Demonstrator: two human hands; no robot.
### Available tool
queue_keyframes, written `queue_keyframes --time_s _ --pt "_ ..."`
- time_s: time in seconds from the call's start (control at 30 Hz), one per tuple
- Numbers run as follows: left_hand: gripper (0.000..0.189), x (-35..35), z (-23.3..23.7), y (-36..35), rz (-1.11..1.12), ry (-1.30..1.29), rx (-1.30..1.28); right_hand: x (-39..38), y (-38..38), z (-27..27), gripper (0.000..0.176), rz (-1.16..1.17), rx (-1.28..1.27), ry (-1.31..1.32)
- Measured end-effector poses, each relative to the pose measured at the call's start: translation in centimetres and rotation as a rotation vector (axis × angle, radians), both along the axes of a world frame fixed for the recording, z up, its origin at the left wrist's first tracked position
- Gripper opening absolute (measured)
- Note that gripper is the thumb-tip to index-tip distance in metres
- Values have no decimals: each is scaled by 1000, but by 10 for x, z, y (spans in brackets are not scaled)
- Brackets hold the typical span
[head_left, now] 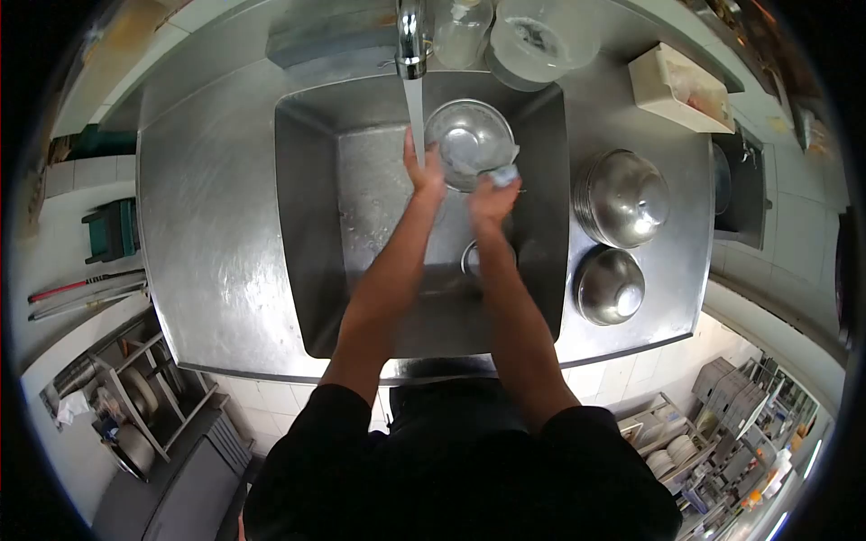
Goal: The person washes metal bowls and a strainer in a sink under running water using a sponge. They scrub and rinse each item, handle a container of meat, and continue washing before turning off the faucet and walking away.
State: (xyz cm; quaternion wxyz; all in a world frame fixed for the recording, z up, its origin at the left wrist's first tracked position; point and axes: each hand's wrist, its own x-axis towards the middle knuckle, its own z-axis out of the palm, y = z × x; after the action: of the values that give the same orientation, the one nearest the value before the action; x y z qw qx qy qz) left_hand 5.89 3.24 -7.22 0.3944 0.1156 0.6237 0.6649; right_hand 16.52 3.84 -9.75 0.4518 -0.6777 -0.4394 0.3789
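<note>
Under the tap (411, 45), a stream of water falls onto my left hand (426, 173), which grips the left rim of a shiny metal bowl (465, 135). The bowl is held over the sink (311, 225) with its hollow side facing me. My right hand (494, 200) is closed on a pale, light-blue scrubbing pad or cloth (502, 175), pressed at the bowl's lower right rim. Motion blurs the fingers of both hands a little. Below my right wrist, the drain ring (470, 260) is partly hidden by the forearm.
On the right counter stand a stack of upturned metal bowls (631, 198) and a smaller upturned bowl (611, 286). A cream-coloured bin (681, 88) sits behind them. At the back are a translucent tub (546, 41) and a clear bottle (462, 32).
</note>
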Motion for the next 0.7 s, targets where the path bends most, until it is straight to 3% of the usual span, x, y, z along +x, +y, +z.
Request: queue_keyframes --time_s 0.03,0.07,0.1,0.17,0.2,0.27,0.3,0.33,0.4,0.43,0.47,0.53,0.6,0.63,0.7 --pt "62 3 -1 11 161 235 -50 1 2 -15 43 -2 8 1" --pt "49 5 4 8 164 630 -148 3 5 -25 46 -24 -130 -38" --pt "49 3 16 -6 167 629 -150 15 21 -23 51 79 -236 -63" --pt "37 -12 44 -35 -699 1527 -208 37 53 -15 60 314 -431 -132" --pt "37 -17 42 -37 -702 1528 -210 44 79 2 65 486 -607 -148" --pt "31 -21 33 -45 -980 1236 -161 32 107 43 58 651 -710 -246" --pt "29 -22 28 -47 -1102 1083 -138 16 113 82 62 730 -718 -368" --pt "29 -18 14 -48 -1102 1086 -144 0 113 107 67 807 -721 -487" --pt "26 -6 -9 -44 -282 -105 69 -31 133 33 72 1045 -225 -726" --pt "26 -9 -14 -46 -284 -99 70 -53 107 74 73 1042 -218 -833" --pt "28 -15 -16 -51 -159 -395 197 -77 66 124 74 1036 -209 -943" --pt "31 -32 -19 -64 100 -986 440 -92 9 94 66 987 298 -1012" --pt "32 -55 -19 -98 206 -961 326 -76 -21 116 60 1107 394 -735" --pt "33 -63 -16 -109 313 -931 233 -65 -23 114 60 1122 410 -728" --pt "32 -63 -4 -128 339 -853 159 -35 -11 96 57 1285 520 -238"
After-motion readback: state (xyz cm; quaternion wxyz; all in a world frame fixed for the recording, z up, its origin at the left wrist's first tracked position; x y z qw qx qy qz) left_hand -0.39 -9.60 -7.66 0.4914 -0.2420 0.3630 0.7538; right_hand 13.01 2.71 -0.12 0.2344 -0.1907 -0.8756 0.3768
